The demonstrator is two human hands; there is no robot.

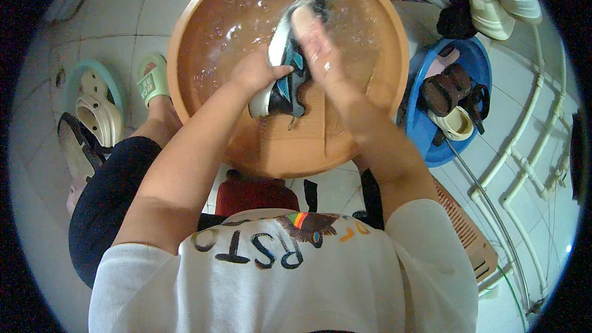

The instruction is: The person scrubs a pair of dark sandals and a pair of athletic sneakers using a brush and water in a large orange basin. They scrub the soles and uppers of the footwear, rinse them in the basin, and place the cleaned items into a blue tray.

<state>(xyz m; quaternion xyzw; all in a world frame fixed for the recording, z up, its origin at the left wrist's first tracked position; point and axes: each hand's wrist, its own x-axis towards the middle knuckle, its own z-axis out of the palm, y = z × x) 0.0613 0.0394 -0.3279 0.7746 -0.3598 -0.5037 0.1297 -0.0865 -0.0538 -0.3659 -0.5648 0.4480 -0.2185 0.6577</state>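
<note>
A large orange basin full of soapy water sits on the tiled floor in front of me. Inside it lies a dark sneaker with a white sole and blue patches, resting on a ribbed washboard. My left hand grips the sneaker's side near the heel. My right hand presses down on the top of the shoe, fingers closed over something pale that I cannot make out in the motion blur.
A blue basin at right holds brown sandals and a cream clog. White shoes lie at the upper right. Cream and dark sandals sit at left near my green slipper. White pipes run along the right.
</note>
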